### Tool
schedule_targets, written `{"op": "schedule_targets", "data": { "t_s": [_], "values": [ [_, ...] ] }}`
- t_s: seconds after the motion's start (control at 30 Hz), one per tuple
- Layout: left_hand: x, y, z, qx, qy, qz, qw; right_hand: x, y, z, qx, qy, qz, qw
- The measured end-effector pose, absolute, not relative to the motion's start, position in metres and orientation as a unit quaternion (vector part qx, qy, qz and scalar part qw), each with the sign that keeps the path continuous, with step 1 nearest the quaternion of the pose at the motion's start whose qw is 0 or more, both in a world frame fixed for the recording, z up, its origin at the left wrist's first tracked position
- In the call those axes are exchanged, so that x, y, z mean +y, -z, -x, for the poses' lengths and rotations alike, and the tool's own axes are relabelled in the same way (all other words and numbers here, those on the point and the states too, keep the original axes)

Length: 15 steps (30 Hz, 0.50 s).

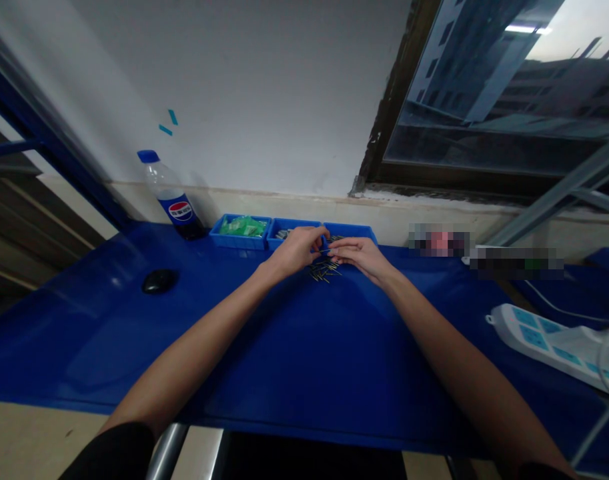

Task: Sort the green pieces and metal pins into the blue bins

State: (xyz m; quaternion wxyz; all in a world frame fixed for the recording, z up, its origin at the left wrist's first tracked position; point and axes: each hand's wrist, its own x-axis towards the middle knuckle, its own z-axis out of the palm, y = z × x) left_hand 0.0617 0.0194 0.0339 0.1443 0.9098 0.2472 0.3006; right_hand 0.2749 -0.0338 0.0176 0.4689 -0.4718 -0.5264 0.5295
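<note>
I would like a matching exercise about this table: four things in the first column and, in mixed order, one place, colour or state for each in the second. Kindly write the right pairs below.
Column 1
1. Bottle
2. Green packets
3. Thin metal pieces
4. Power strip

Column 2
A. scattered loose on the blue table
B. white with light-blue panels
C. stands left of the leftmost bin, dark liquid inside
D. lying inside the leftmost bin

Right pairs: 1-C, 2-D, 3-A, 4-B
</note>
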Motion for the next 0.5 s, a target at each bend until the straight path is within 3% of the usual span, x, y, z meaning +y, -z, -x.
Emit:
{"op": "schedule_targets", "data": {
  "t_s": [0.2,0.5],
  "values": [
    [0.019,-0.037,-0.059,0.243,-0.264,-0.924,0.129,-0.034,-0.019,-0.27,-0.5,-0.531,0.484,0.483],
    [0.019,-0.025,-0.056,0.337,-0.069,-0.937,0.067,-0.027,-0.018,-0.28,-0.466,-0.411,0.527,0.58]
  ]
}}
